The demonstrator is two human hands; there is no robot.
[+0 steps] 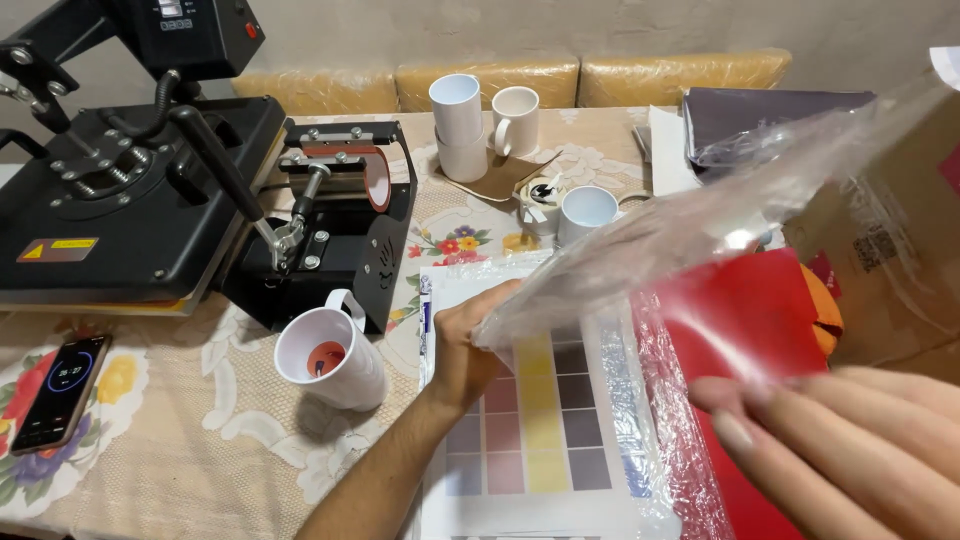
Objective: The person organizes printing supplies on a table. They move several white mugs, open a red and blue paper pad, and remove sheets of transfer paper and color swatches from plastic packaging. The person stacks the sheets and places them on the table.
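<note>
Nearest me, my right hand [850, 445] hangs with fingers stretched and empty, while my left hand [468, 335] pinches the corner of the clear crinkly plastic sleeve [700, 215], lifted off the printed sheet of coloured squares [535, 420] lying on the counter [200, 440]. I judge the sheet barely unwrapped: beyond, the white ceramic mug [330, 358] lies tipped beside the black mug press [330, 225], unloaded.
</note>
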